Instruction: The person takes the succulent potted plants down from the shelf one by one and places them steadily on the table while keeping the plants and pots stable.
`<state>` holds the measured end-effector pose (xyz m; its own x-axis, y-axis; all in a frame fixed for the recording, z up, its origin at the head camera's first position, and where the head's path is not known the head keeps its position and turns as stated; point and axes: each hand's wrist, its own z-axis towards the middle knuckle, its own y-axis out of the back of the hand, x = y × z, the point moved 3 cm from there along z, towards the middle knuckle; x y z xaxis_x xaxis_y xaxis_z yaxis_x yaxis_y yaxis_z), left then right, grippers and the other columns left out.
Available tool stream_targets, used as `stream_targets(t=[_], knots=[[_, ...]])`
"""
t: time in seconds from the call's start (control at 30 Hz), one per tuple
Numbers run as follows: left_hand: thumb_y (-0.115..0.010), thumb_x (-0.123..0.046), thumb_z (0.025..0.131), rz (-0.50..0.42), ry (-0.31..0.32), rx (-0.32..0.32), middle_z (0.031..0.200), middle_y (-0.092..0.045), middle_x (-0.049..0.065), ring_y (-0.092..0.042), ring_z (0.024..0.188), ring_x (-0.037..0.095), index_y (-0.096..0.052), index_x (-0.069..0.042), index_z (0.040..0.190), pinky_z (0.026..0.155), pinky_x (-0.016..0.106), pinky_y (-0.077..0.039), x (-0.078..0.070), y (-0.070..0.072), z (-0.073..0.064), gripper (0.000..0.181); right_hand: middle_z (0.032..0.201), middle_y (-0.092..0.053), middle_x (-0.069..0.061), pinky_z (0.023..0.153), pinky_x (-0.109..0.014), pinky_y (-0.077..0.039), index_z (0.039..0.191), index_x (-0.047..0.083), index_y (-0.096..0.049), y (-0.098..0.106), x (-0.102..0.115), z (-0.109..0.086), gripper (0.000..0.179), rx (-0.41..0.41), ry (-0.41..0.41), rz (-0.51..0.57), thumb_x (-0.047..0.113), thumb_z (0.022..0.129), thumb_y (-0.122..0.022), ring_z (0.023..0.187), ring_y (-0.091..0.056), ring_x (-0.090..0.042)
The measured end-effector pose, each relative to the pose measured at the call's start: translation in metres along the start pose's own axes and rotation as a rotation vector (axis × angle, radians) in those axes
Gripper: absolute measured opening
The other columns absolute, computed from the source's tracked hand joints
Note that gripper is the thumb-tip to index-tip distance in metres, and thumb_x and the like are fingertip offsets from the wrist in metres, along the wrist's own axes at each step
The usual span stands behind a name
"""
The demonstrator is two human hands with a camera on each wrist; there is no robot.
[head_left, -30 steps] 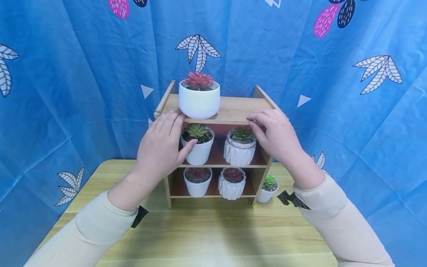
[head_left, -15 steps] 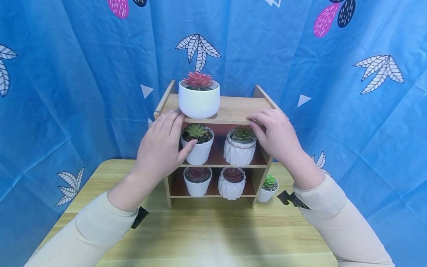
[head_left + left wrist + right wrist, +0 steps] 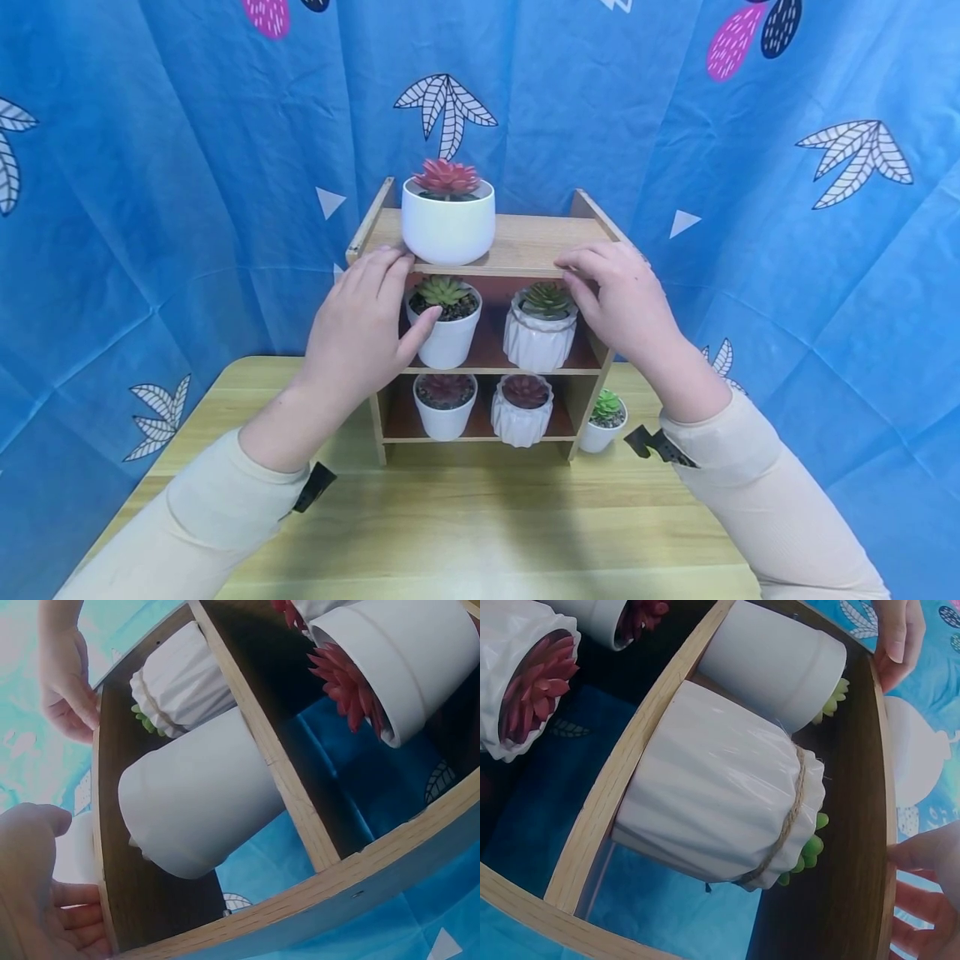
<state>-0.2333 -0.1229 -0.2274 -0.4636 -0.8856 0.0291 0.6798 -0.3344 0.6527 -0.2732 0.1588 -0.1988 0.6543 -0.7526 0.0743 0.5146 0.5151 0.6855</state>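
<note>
A small wooden shelf (image 3: 532,242) stands on the table, holding potted succulents. My left hand (image 3: 360,325) rests its fingers on the left front edge of the top board, thumb spread out in front of a pot with a light green succulent (image 3: 448,343). My right hand (image 3: 618,292) touches the right part of that edge with bent, relaxed fingers. Between them, left of centre, sits a wide white pot with a red succulent (image 3: 448,221). A ribbed white pot (image 3: 720,780) tied with twine stands on the middle level, below my right hand.
On the lower level stand a smooth pot (image 3: 444,421) and a ribbed pot (image 3: 522,423), both with dark red succulents. A small pot with a bright green plant (image 3: 602,436) stands on the table (image 3: 480,517) right of the shelf. A blue patterned curtain (image 3: 225,167) hangs behind.
Both hands stay at the top board's front edge and the pots keep their places. Only the head view shifts very slightly.
</note>
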Motion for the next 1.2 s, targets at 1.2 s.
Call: stream_targets(t=[1.2], knots=[[-0.062,-0.043,0.095,-0.268,0.298,-0.076,0.147,-0.045,0.020,-0.047,0.133,0.033,-0.040,0.000,0.147,0.104,0.060,-0.043,-0.006,0.010,0.026,0.071,0.108,-0.072,-0.010,0.091,-0.051,-0.044,0.112,0.009,-0.074,0.000,-0.001,-0.002,0.020,-0.022,0.018,0.007,0.008,0.093,-0.070,0.106,-0.059,-0.034]])
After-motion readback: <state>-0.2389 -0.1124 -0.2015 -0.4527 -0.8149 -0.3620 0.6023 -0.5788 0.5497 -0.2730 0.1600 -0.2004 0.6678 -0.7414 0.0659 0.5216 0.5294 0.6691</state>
